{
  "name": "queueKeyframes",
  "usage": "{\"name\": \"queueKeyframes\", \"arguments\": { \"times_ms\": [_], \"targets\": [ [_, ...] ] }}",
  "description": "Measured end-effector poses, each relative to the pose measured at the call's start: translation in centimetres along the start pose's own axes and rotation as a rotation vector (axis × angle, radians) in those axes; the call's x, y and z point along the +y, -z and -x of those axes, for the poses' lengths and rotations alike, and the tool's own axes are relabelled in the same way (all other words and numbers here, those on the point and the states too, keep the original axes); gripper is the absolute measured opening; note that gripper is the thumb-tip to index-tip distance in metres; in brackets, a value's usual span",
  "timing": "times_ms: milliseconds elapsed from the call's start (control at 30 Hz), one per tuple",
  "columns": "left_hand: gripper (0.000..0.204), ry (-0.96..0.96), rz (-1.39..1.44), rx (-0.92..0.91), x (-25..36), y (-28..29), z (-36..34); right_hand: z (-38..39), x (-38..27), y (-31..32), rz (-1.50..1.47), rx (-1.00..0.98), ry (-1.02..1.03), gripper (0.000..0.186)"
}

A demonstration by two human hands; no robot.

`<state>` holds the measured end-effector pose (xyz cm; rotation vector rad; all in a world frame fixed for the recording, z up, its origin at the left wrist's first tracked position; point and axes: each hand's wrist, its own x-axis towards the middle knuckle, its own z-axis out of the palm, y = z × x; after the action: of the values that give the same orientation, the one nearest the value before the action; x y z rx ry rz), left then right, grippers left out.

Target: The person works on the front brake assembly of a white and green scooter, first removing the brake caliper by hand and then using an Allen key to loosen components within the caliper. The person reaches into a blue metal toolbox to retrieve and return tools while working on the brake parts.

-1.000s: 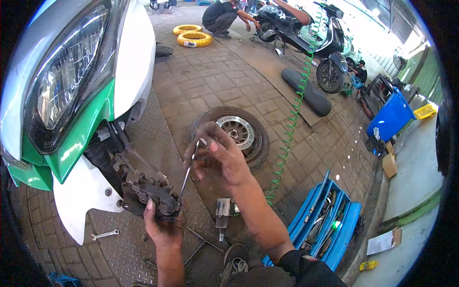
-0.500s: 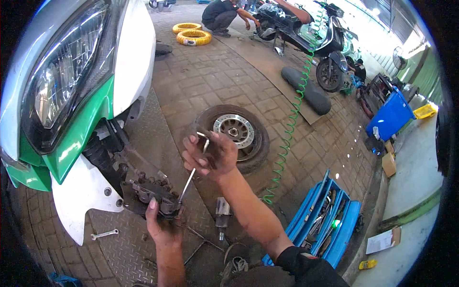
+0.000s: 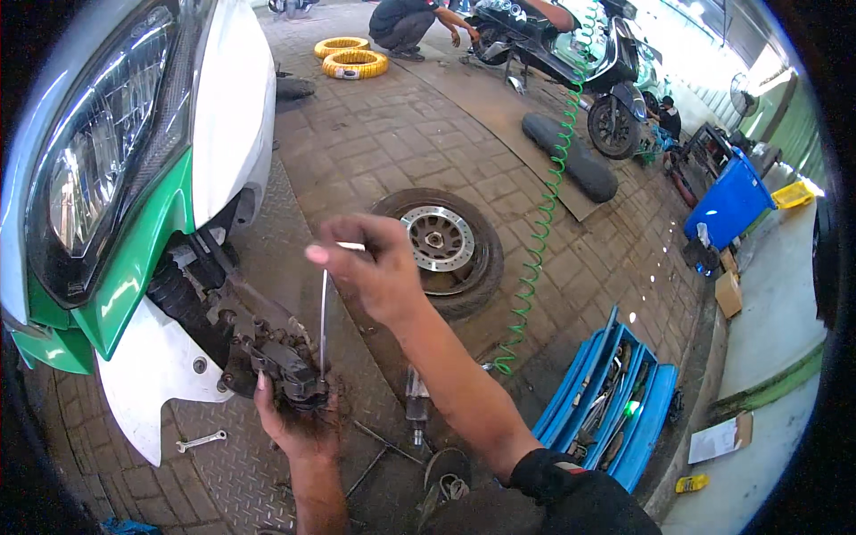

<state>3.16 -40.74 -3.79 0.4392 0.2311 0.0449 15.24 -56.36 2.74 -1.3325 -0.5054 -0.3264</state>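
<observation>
On my remote feed, white glare washes out the upper-right wall [image 3: 704, 100], while the lower floor [image 3: 134, 486] sits dim. The headlight [image 3: 100, 147] glints; my fisheye view bends toward black corners.

Right of a curved white plastic fender [image 3: 143, 370], a blocky dark metal caliper [image 3: 297, 373] sits in the left hand [image 3: 305, 439]. Behind lies a round black rubber-tyred wheel [image 3: 446, 251]; to its right, nearer, an oblong blue metal toolbox [image 3: 657, 403].
</observation>
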Motion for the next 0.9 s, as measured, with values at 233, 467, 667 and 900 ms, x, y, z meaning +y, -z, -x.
{"name": "queueKeyframes", "arguments": {
  "times_ms": [233,467,667,900],
  "targets": [
    [0.053,0.016,0.054,0.0,-0.5,0.7,-0.1,1.5,-3.0,-1.8,0.68,0.139,0.448,0.024],
    [0.054,0.049,0.063,-0.04,-0.2,1.8,-0.3,2.5,-3.8,-1.5,-0.359,0.07,-0.232,0.027],
    [0.055,0.059,0.029,0.007,-0.2,1.2,-0.2,2.2,-3.3,-1.5,0.346,0.199,-0.185,0.034],
    [0.053,0.022,0.028,0.075,-0.3,0.5,0.1,1.9,-2.1,-0.6,-0.237,0.039,-0.416,0.043]
  ]
}}
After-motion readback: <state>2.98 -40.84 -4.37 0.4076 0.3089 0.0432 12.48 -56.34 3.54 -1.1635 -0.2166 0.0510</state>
